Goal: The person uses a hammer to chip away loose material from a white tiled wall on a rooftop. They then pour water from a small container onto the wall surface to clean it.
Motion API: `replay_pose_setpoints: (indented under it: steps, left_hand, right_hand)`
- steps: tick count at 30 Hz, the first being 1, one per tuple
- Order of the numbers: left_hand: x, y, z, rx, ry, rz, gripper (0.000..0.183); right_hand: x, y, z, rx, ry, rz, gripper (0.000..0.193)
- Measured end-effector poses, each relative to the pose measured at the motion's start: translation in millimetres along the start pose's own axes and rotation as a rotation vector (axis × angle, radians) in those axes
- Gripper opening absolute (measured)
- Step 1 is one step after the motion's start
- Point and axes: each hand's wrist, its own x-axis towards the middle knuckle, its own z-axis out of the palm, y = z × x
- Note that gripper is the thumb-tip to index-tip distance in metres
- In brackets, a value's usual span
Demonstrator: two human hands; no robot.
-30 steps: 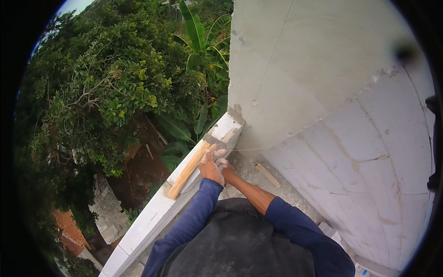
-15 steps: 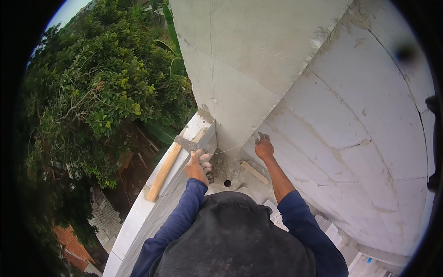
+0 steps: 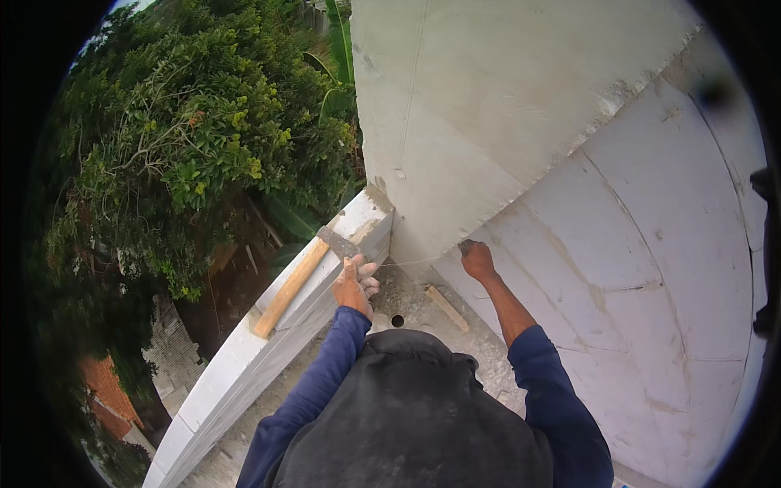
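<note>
A thin pale string (image 3: 419, 262) runs between my two hands. My left hand (image 3: 355, 286) is closed on its one end, fingers curled, beside the top of the low white block wall (image 3: 215, 376). On that wall top lies a hammer (image 3: 294, 286) with a wooden handle and a grey metal head, the head right by my left fingertips. My right hand (image 3: 478, 262) is a fist around the string's other end, close to the grey concrete column's lower edge. Something small and dark shows at its fingertips; I cannot make out what it is.
The grey concrete column (image 3: 488, 106) rises ahead, where the low wall ends. A tall white block wall (image 3: 651, 268) stands at right. On the floor are a short wood strip (image 3: 447, 307) and a round dark hole (image 3: 397, 321). Beyond the low wall are trees (image 3: 187, 138) and roofs (image 3: 110, 390) below.
My right hand has moved a little right and turned, drawing the string along the column's foot. My left hand stays near the hammer head. The whole view has shifted slightly.
</note>
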Motion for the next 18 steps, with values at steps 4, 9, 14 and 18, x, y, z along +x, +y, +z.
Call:
replay_pose_setpoints:
  steps: [4,9,14,18]
  left_hand:
    - [1.6,-1.1,-5.3,-0.011,-0.064,-0.026,0.056]
    - [1.5,19.3,7.6,0.1,-0.079,0.09,0.051]
    - [16.2,63.3,38.1,0.166,-0.247,0.432,0.044]
    - [42.4,88.6,67.4,0.404,-0.316,0.627,0.041]
  right_hand:
    - [-10.6,21.3,-50.3,-0.069,-0.094,0.07,0.018]
    - [-80.5,-34.9,-106.1,0.189,-0.114,0.049,0.021]
    - [-104.2,-114.4,-174.6,0.692,0.157,0.128,0.018]
    - [-83.3,-162.4,-179.4,0.408,0.517,-0.149,0.018]
